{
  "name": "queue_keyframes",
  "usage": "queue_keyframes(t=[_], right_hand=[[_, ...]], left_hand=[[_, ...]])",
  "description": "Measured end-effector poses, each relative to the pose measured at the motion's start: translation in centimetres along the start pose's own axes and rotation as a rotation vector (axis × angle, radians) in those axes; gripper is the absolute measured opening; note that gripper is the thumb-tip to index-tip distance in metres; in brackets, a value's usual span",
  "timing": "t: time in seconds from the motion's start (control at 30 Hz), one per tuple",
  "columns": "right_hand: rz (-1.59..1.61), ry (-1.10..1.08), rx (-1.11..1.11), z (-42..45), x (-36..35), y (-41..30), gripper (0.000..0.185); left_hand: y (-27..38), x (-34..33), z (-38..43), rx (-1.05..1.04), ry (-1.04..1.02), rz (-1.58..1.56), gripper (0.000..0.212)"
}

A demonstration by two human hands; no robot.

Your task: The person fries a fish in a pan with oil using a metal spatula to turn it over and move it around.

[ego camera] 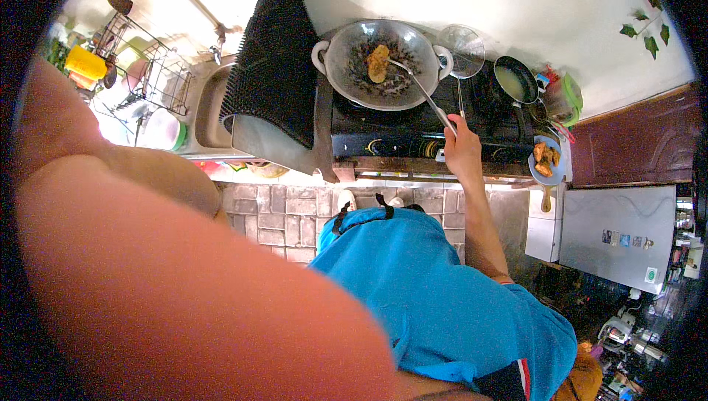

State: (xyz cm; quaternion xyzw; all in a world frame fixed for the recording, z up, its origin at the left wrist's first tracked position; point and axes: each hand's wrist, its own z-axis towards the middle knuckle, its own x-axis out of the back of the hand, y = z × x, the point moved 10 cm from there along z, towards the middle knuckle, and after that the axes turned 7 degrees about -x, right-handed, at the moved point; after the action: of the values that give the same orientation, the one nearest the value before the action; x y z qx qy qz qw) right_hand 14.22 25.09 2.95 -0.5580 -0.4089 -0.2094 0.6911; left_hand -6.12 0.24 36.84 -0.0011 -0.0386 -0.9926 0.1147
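Note:
My right hand (463, 149) grips the long metal handle of a cooking utensil (423, 91), possibly a spatula or ladle. Its tip meets a golden-brown fried piece of food (378, 63) inside a two-handled metal wok (345, 88). Dark residue covers the wok's bottom around the piece. Beneath the wok is a black gas stove (354, 143). A wire skimmer (460, 52) lies to the wok's right, its handle running close to my right hand. My left arm (193, 268) fills the lower left, large and blurred; the left hand itself is out of view.
A bent black ridged mat (271, 69) stands between stove and sink (210, 107). A small frying pan (515, 80) holds pale liquid. Browned pieces (545, 158) rest on a blue plate (555, 178) at the stove's right corner. Further left is a wire dish rack (180, 94).

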Motion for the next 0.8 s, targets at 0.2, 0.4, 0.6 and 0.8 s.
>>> queue_keyframes(t=[0.2,0.4,0.6,0.8], right_hand=[[0.016,0.008,-0.048,0.1,-0.8,1.1,0.027],[0.127,-0.024,-0.070,0.3,-2.4,0.9,0.028],[0.215,0.006,-0.038,1.9,-4.4,-0.7,0.029],[0.122,0.008,0.064,2.3,-5.9,-2.9,0.029]], left_hand=[[-2.4,2.1,-0.5,0.041,-0.012,0.184,0.036],[-7.8,-2.8,-12.3,0.553,-0.338,0.253,0.029],[-6.9,-10.1,-26.9,0.996,-0.370,-0.066,0.020],[-6.5,-11.6,-29.1,1.073,-0.300,-0.187,0.019]])
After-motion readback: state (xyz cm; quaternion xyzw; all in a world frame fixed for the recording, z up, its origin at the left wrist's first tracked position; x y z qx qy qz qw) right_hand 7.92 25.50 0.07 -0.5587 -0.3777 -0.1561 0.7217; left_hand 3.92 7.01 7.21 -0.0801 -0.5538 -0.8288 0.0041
